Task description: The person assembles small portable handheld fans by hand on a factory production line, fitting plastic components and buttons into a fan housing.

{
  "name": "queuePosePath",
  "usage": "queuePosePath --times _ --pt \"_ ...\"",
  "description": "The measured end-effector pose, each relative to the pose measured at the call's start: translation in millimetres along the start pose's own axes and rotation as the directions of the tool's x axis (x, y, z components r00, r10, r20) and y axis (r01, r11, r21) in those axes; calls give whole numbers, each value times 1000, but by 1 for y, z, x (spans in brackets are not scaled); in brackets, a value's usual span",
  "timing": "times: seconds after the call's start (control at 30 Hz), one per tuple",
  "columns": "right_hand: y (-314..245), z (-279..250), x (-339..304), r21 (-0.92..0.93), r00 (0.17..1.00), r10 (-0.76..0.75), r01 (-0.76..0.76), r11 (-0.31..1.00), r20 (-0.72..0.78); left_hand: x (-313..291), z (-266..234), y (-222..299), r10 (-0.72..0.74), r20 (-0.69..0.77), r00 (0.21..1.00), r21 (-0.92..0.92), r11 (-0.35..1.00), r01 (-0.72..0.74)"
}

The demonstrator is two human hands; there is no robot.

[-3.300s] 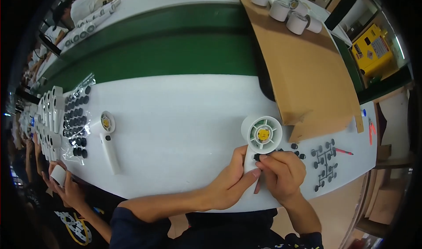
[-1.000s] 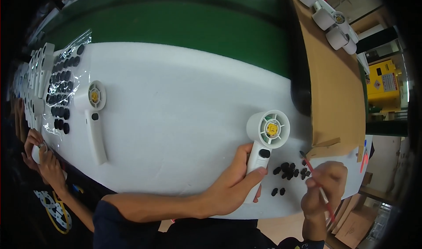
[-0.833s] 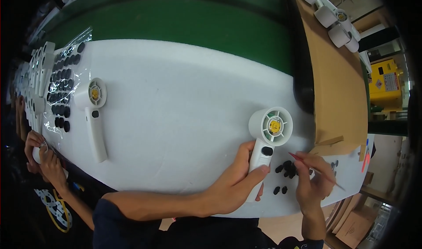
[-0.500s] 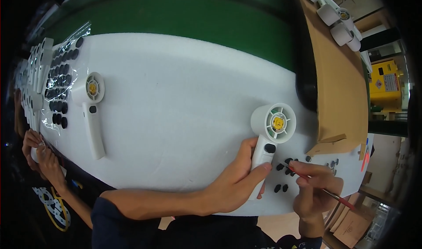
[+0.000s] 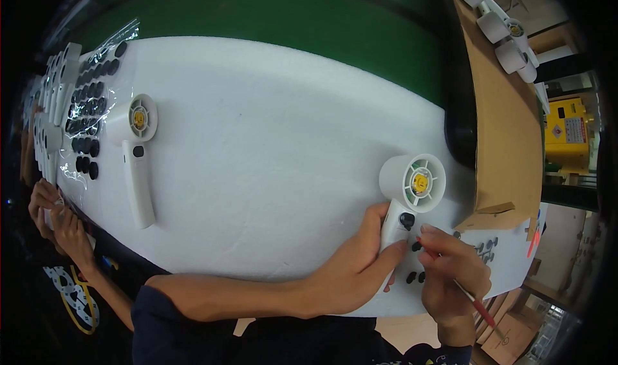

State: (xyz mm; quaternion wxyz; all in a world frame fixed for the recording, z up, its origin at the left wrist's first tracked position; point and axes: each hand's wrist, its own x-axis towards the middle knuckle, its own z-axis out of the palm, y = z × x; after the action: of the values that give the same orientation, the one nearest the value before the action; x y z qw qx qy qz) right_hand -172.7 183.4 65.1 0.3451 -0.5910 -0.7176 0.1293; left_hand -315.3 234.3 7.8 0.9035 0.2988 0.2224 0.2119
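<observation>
At four o'clock on the white table [image 5: 257,172], a white fan [image 5: 396,188] is held by the left hand [image 5: 364,255], whose fingers and thumb are clamped on its handle. The round head of this fan is turned upward, so that the white spokes and a yellow centre are seen, and a black button [image 5: 407,221] is set on the handle just below the head. By the right hand [image 5: 454,268], also at four o'clock, a thin red tool [image 5: 479,307] is gripped between closed fingers; its front end is brought near the handle (whether something is touched by it cannot be told). Between four and five o'clock, small black pieces [image 5: 412,277] are placed beside the handle, and grey pieces [image 5: 487,248] are laid farther to the right. A brown cardboard sheet [image 5: 508,133] is seen between two and three o'clock, with other white fans [image 5: 512,56] set upon it. At nine o'clock a second fan [image 5: 135,162] is laid, near a clear bag [image 5: 90,120] with black discs. Between eight and nine o'clock, a co-worker's hands [image 5: 67,233] are seen.
</observation>
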Motion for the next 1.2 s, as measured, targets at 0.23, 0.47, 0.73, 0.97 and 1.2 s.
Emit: queuePosePath --times 0.23,0.47,0.73,0.97,1.2 --pt "17 23 -5 69 987 -116 125 990 -113 -3 -3 -6 57 -41 997 262 964 -45" --pt "20 25 -12 -63 973 -211 206 977 -93 -5 0 -1 108 -33 994 503 861 -77" --pt "-14 -32 -68 128 930 83 -40 991 -357 -3 0 14 -7 -66 998 166 986 18" --pt "62 -95 -139 124 423 355 -482 867 -834 5 -4 33 60 -148 987 256 966 -20" --pt "96 -111 -205 271 232 527 -653 708 -817 13 -4 36 96 -163 982 284 958 -46"
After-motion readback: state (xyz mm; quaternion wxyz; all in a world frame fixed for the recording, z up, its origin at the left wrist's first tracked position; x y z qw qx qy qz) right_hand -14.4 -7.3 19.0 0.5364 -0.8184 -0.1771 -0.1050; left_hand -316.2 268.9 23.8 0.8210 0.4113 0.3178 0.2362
